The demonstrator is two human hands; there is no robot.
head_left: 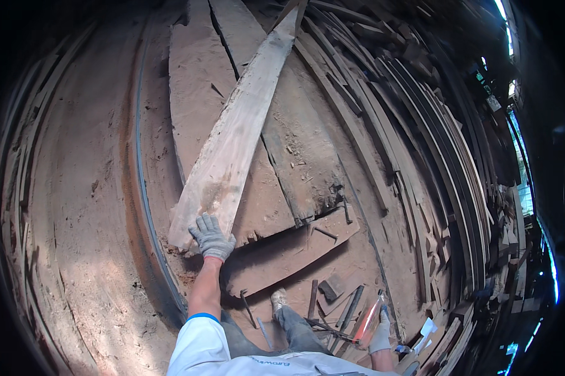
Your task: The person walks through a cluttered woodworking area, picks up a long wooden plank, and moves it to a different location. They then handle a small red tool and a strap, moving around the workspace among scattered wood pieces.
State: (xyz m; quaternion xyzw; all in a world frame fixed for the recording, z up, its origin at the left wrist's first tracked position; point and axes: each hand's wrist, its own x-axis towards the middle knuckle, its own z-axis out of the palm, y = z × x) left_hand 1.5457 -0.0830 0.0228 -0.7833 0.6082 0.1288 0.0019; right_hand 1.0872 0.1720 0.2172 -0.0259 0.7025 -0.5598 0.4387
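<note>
While the gloved left hand (211, 237) gripped the near end of the pale plank (235, 135), lying slantwise over darker boards (295, 163) toward the far pile, the right hand (380, 332) clasped a clear bottle (368, 323) low at the right, keeping it aside.

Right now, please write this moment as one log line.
left hand: gripping pale plank end | right hand: holds clear bottle | planks underneath

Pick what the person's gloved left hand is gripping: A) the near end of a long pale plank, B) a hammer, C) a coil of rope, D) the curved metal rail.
A: the left hand, in a grey knit glove, clasps the near end of the long pale plank that lies slanted across the wider boards.
</note>
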